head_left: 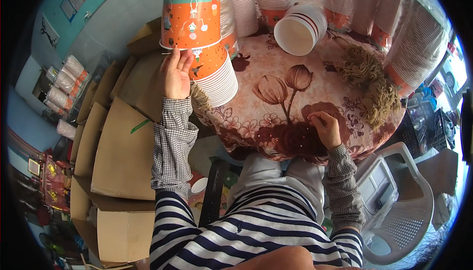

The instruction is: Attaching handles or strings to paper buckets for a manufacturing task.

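Note:
At the left edge of the table, my left hand (178, 72) pinches the lower rim of an orange paper bucket (191, 21) with a green band and small printed figures. The bucket is upside down on top of a stack of nested paper buckets (216, 83). A short bit of cord shows beside its rim. Over the near right part of the table, my right hand (326, 129) has its fingers pressed together. What they hold, if anything, is too small to make out. Bundles of tan cord (377, 103) lie to the right of that hand.
A flower-patterned cloth (276, 117) covers the round table. White-mouthed buckets (300, 31) lie on their side at the back, near tall plastic-wrapped stacks (416, 40). Open cardboard boxes (123, 151) stand at the left, a plastic chair (409, 211) at the right.

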### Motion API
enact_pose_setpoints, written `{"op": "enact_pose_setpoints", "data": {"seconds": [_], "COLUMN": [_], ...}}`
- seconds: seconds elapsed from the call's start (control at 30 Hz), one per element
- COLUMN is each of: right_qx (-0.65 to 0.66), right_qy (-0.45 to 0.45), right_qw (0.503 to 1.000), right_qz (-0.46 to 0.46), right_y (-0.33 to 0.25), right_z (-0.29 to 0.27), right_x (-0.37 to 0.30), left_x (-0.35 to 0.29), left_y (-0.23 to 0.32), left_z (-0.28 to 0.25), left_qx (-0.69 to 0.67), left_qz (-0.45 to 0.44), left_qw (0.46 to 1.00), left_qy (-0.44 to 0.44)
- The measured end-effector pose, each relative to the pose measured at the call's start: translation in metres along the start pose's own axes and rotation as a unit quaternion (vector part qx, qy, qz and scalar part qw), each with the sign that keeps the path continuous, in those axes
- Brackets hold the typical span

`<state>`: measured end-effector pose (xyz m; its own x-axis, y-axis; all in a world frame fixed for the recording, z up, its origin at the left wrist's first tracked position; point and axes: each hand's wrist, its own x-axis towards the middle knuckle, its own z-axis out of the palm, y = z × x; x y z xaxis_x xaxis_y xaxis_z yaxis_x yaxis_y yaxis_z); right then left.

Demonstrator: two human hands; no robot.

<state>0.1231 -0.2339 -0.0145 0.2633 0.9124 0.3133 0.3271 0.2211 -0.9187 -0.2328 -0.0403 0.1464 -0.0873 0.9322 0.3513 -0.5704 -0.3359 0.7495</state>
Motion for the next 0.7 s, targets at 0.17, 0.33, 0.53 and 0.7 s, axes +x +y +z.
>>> {"op": "enact_pose_setpoints", "data": {"seconds": [0.17,0.33,0.53,0.7], "right_qx": [0.001,0.002,-0.001,-0.017], "right_qy": [0.010,0.022,0.022,0.026], "right_qw": [1.000,1.000,1.000,0.999], "right_qz": [0.007,0.014,0.014,0.011], "right_y": [-0.001,0.002,0.001,0.002], "right_z": [0.000,-0.001,-0.003,-0.005], "right_x": [-0.003,-0.006,-0.010,-0.009], "left_x": [-0.011,-0.028,-0.040,-0.050], "left_y": [-0.011,-0.029,-0.032,-0.029], "left_z": [-0.008,-0.017,-0.049,-0.068], "left_qx": [-0.065,-0.031,0.057,0.183], "left_qz": [-0.041,-0.063,-0.075,-0.057], "left_qw": [0.997,0.998,0.996,0.981], "left_qy": [0.025,-0.009,0.010,0.043]}}
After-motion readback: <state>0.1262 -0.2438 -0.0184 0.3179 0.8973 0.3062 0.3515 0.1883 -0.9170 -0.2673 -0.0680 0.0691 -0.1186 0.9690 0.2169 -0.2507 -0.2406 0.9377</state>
